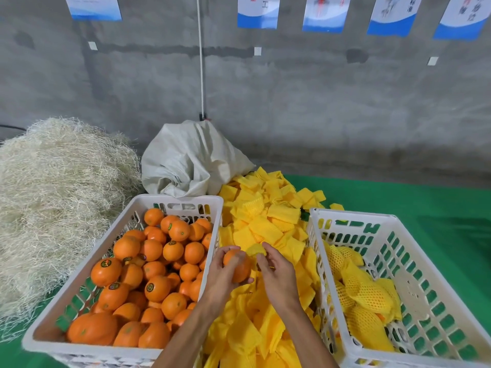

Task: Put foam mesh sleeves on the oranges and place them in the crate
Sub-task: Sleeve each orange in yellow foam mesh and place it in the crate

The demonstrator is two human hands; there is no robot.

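Note:
My left hand (225,274) grips a bare orange (239,265) above the gap between the two crates. Just to its right, my right hand (276,272) pinches a yellow foam mesh sleeve (256,249) at its fingertips, close to the orange. A white crate (87,264) on the left is full of several bare oranges (159,261). On the right, another white crate (430,288) holds several oranges wrapped in yellow mesh sleeves (366,296). A heap of loose yellow sleeves (268,216) lies between the crates.
A big mound of pale straw-like fibre (53,195) sits at the left. A grey-white sack (191,160) leans on the concrete wall behind the sleeves. Green matting (411,200) covers the surface to the right. A white cord (201,57) hangs down the wall.

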